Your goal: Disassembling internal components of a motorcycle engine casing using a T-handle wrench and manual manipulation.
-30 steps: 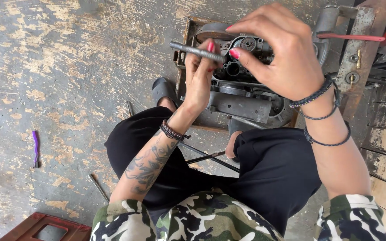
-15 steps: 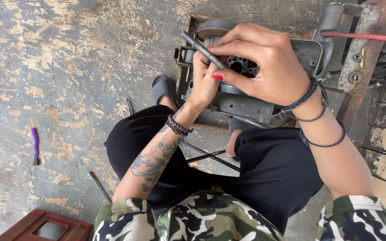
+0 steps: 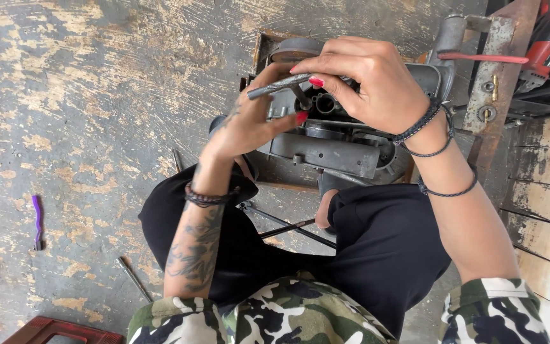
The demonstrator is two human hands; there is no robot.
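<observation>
A grey metal engine block rests on the concrete floor in front of my knees. My right hand sits on top of it and grips the crossbar of a dark T-handle wrench, whose shaft goes down into the engine. My left hand is curled around the same wrench from the left, fingers closed near its shaft. Both wrists wear dark cord bracelets. I squat in black trousers and a camouflage top.
A purple-handled tool lies on the floor at left, a thin metal rod nearer me. Two crossed black rods lie between my legs. A rusty metal bracket and red-handled tools sit at the upper right. A red object is at the bottom left.
The wrench crossbar has swung round to a different angle. My right hand has shifted over the engine top with it, and my left hand stays on the wrench.
</observation>
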